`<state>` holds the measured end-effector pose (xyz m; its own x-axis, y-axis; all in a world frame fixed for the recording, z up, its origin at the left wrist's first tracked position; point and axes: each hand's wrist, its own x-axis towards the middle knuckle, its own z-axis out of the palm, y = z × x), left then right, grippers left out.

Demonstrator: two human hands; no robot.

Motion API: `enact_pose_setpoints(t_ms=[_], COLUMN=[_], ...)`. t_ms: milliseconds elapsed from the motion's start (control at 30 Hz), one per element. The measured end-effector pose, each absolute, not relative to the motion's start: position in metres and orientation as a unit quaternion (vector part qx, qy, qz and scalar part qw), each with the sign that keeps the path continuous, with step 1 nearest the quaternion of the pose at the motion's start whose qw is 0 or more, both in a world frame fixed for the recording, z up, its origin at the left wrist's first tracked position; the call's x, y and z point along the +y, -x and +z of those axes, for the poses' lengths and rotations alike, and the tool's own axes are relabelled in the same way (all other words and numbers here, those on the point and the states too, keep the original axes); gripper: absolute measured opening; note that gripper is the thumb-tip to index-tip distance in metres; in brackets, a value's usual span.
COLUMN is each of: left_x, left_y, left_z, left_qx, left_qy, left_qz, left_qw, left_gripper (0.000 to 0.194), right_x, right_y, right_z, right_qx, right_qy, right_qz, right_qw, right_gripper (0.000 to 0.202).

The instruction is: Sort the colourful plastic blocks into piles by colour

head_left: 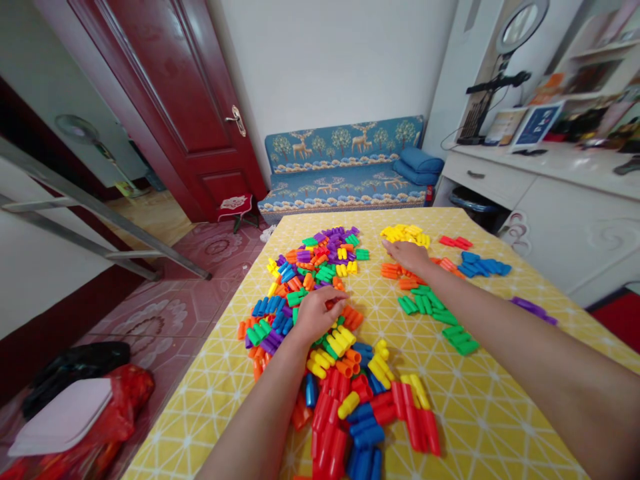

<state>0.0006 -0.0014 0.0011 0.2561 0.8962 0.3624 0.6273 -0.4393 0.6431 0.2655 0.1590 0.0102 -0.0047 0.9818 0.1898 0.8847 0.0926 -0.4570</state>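
A large mixed heap of plastic bullet-shaped building blocks (pixel 325 400) in red, blue, yellow, green, orange and purple spreads along the left and front of the table. My left hand (pixel 317 313) rests over the middle of that heap, fingers curled down and thumb near the index finger; whatever lies under the fingertips is hidden. My right hand (pixel 406 255) reaches to the far side, fingers stretched out between the yellow blocks (pixel 404 233) and the orange blocks (pixel 393 271). Nearer along the right forearm lie green blocks (pixel 425 301). Blue blocks (pixel 483 265) sit beyond the forearm.
Red blocks (pixel 455 242) and purple blocks (pixel 534 310) lie toward the right edge of the table (pixel 400 413), covered in yellow patterned cloth. A blue sofa (pixel 345 180) stands behind, a white cabinet (pixel 560 220) to the right. Bags (pixel 125 400) are on the floor at left.
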Motion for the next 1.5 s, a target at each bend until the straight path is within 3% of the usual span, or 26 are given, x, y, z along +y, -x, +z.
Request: enact_pose_setpoints(t_ms=[133,367,533,700,867,1100,1200,1333,1500], left_x=[-0.002,-0.001,-0.001,-0.001,-0.001,0.0,0.0,0.0,0.0], left_y=[-0.001,-0.001,-0.001,-0.001,-0.001,0.0,0.0,-0.001,-0.001], left_z=[0.002,0.003,0.003,0.003,0.0,-0.002,-0.001,-0.001,-0.002], left_qx=[0.49,0.493,0.494,0.487,0.494,0.491,0.492,0.493,0.487], left_qy=[-0.772,-0.773,-0.773,-0.776,-0.773,-0.775,-0.775,-0.773,-0.775], left_qz=[0.357,0.352,0.352,0.355,0.355,0.355,0.355,0.358,0.362], left_qw=[0.192,0.188,0.186,0.189,0.181,0.18,0.177,0.179,0.175], left_gripper=[0.02,0.019,0.019,0.02,0.02,0.019,0.019,0.018,0.019], right_x=[0.152,0.135,0.12,0.101,0.073,0.045,0.042,0.04,0.04], right_y=[-0.258,-0.208,-0.174,-0.174,-0.188,-0.2,-0.202,-0.201,-0.2], right_z=[0.011,0.004,-0.018,-0.03,-0.03,-0.041,-0.043,-0.044,-0.048], right_qx=[-0.705,-0.811,-0.882,-0.885,-0.869,-0.782,-0.756,-0.799,-0.845], right_qy=[0.683,0.514,0.403,0.399,0.405,0.446,0.468,0.428,0.399], right_qz=[0.099,0.142,0.138,0.123,0.134,0.191,0.208,0.175,0.147], right_qw=[0.165,0.241,0.203,0.204,0.251,0.392,0.407,0.384,0.325], right_gripper=[0.058,0.032,0.055,0.05,0.035,0.007,0.017,0.05,0.04])
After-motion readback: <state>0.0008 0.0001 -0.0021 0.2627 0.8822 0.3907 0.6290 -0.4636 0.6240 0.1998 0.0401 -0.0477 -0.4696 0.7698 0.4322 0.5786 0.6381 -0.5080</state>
